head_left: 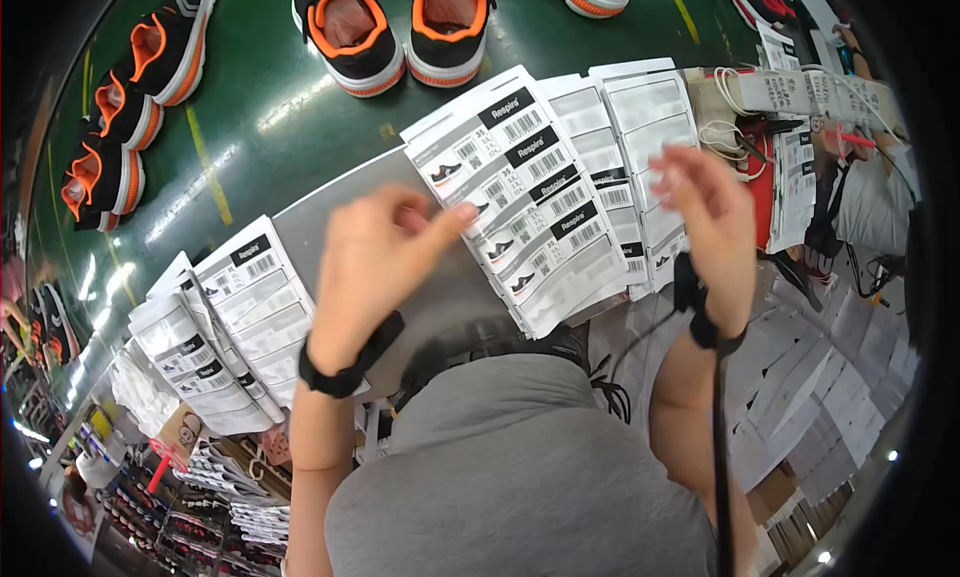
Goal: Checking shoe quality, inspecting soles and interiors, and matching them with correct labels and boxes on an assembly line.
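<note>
A sheet of white shoe labels (545, 242) with black and grey printing lies tilted in front of me, on top of a stack. My left hand (375, 262) is over its left edge, the thumb stretched onto the sheet and the fingers bent apart from it. I cannot see anything gripped in it. My right hand (712, 217) hovers at the right over another pile of label sheets (650, 117), fingers loosely curled and apart, slightly blurred, holding nothing that I can see. Black bands circle both wrists.
A pair of black and orange sneakers (445, 27) stands at the far side of the green table (270, 97), with more sneakers (120, 107) in a row at left. Further label stacks (255, 297) lie at the left. White cables (735, 92) and a power strip (790, 92) are at right.
</note>
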Available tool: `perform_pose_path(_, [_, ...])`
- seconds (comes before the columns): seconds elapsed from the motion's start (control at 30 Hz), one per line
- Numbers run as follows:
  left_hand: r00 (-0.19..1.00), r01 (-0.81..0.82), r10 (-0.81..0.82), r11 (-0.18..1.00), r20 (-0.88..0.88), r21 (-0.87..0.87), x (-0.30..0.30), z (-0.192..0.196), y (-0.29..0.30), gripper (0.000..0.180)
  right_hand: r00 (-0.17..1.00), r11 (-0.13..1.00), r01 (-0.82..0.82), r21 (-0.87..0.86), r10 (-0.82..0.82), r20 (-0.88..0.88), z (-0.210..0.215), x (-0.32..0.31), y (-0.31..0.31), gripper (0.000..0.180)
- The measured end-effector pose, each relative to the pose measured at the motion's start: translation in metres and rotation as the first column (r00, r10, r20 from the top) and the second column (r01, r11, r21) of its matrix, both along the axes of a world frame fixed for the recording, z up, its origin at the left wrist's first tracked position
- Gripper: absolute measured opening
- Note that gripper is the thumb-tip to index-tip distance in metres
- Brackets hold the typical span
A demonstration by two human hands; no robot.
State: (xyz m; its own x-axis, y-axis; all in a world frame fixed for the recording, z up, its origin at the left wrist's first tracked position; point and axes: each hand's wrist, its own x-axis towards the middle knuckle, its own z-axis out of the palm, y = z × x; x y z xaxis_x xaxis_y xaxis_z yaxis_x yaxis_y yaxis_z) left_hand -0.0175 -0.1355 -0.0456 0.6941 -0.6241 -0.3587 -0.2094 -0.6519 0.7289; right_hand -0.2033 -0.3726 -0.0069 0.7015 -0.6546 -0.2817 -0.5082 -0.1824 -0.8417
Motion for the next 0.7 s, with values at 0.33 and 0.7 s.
perform_pose_path(0.33, [0.671,-0.555,0.085,0.717,-0.737,-0.423,-0.014,-0.034,0.040,0.048,0.977,0.932,0.080,-0.354,-0.144,-0.157,-0.047,-0.051,0.067,0.027])
perform_pose_path(0.7, [0.301,-0.761,-0.385,0.454,-0.872,-0.463,-0.026,-0.049,0.046,0.040,0.953,0.761,0.060,-0.646,-0.236,-0.190,-0.074,-0.030,0.073,0.039])
